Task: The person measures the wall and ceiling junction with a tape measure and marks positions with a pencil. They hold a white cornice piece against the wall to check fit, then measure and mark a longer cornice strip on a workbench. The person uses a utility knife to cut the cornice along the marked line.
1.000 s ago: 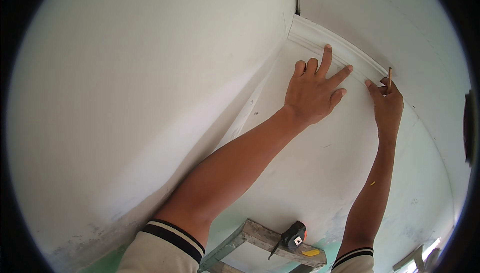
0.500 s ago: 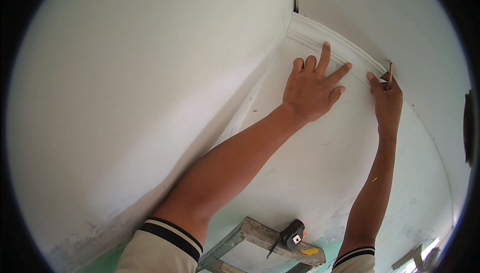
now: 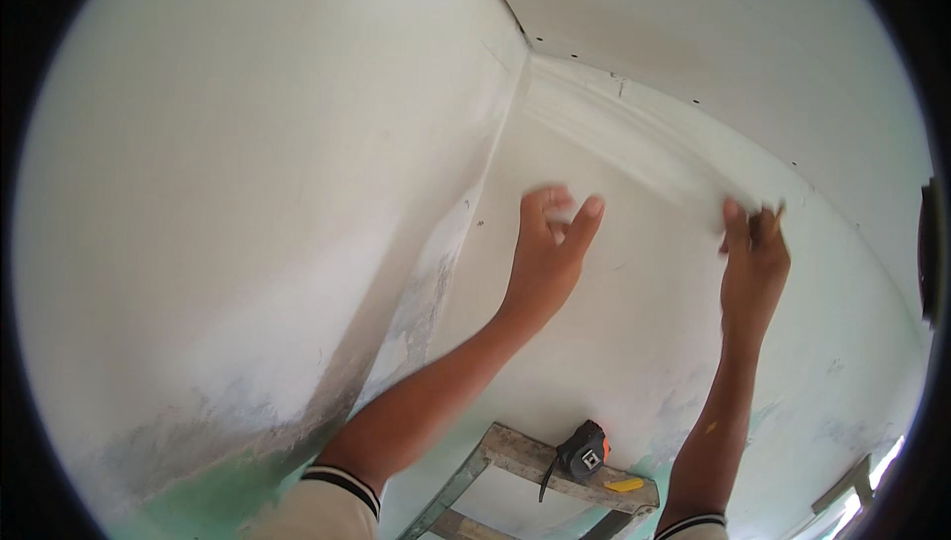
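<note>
A white strip of crown molding [image 3: 634, 149], smeared by motion, slants across the upper wall, lower than the ceiling line, its upper edge apart from it. My right hand [image 3: 755, 263] pinches its right end between thumb and fingers. A thin pencil-like stick [image 3: 780, 215] also pokes out between the fingers of that hand. My left hand [image 3: 545, 258] hovers below the molding, off it, with the thumb raised and the fingers loosely bent; nothing shows in it.
Below my hands stands a worn stepladder [image 3: 515, 449]. On its top lie a black and orange tape measure [image 3: 584, 449] and a yellow piece [image 3: 624, 486], perhaps a cutter. The ceiling [image 3: 713, 35] has dark screw holes; the left wall [image 3: 248, 193] meets the far wall in a corner.
The molding has come down off the ceiling edge, with my right hand still at its end. My left hand has let go of it and dropped down and left. The view has shifted.
</note>
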A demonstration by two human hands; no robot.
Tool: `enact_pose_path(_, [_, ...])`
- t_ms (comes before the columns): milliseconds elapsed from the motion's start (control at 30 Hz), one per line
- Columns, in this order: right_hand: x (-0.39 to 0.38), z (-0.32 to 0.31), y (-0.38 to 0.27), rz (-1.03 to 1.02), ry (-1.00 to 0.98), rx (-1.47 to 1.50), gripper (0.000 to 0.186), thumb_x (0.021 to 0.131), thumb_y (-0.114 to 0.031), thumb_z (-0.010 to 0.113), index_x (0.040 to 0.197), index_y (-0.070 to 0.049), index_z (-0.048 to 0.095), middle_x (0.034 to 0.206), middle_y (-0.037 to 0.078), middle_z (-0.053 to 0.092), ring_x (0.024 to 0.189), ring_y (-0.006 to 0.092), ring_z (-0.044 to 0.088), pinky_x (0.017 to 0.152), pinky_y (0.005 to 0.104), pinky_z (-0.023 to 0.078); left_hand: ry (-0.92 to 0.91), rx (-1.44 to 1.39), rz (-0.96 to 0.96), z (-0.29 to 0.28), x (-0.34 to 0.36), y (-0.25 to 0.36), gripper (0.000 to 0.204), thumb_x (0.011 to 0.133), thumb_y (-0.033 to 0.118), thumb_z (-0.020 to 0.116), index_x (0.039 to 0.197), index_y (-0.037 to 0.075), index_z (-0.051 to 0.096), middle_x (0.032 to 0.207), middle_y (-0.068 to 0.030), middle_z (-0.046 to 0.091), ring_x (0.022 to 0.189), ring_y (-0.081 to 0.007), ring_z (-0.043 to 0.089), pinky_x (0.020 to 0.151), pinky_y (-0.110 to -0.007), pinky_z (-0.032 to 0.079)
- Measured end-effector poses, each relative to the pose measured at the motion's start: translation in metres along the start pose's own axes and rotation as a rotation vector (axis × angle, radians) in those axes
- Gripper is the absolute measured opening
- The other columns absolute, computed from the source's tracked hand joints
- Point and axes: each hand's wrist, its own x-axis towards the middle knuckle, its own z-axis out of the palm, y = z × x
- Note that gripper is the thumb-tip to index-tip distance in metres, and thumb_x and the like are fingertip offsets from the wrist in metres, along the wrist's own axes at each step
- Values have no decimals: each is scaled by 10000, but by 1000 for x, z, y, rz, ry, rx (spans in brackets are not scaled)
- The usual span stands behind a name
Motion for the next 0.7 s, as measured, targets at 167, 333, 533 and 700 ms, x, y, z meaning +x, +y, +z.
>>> enact_pose_path(167, [-124, -51, 27, 256, -145, 239, 129, 965, -91, 742, 947, 20, 680, 716, 20, 646, 636, 79, 554, 592, 265, 462, -155, -410, -256, -13, -92, -21, 488, 1128, 428, 541, 1391, 18, 535, 1363, -139, 625, 1183, -223, 640, 1112, -467, 480])
enact_pose_path(333, [-198, -79, 47, 434, -568, 248, 170, 932, -82, 786, 1065, 22, 761, 757, 72, 746, 662, 69, 641, 615, 251, 495, -5, -711, -368, -53, -157, -30, 369, 1110, 401, 582, 1215, 53, 645, 1168, -143, 723, 1154, -314, 689, 1100, -535, 508])
enact_pose_path(533, [-203, -97, 92, 117, -665, -103, 334, 877, -270, 870, 1132, -74, 775, 905, 86, 755, 724, 207, 745, 631, 321, 560, -332, -685, -542, -136, -197, -24, 352, 1089, 374, 626, 1111, 26, 672, 1104, -174, 716, 1070, -324, 733, 823, -520, 664])
enact_pose_path(700, [-217, -83, 84, 69, -797, -397, 671, 798, -504, 891, 1334, -161, 677, 1104, 103, 712, 788, 294, 762, 660, 395, 598, -406, -508, -752, -140, -225, -27, 370, 1094, 332, 620, 1120, -28, 701, 1233, -230, 711, 1153, -358, 721, 757, -500, 679])
